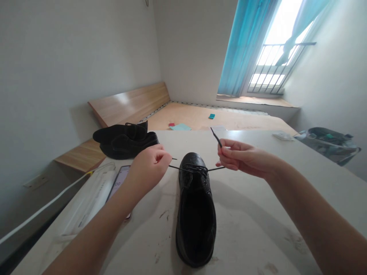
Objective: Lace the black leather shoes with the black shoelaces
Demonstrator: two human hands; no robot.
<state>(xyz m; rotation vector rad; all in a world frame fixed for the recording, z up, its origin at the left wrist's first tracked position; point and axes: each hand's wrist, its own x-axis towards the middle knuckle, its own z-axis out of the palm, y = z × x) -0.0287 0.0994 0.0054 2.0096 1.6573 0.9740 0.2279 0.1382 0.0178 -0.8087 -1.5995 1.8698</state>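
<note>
Your left hand (150,168) and right hand (243,156) sit either side of the black leather shoe (196,210), each narrowly pinching one end of its black lace (189,168). Beyond the shoe lie two more black shoes (124,141); off to its right, a grey bag (327,145), contents unclear.

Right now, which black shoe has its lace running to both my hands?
The black shoe between your left hand and right hand; the other two shoes sit together farther left.
</note>
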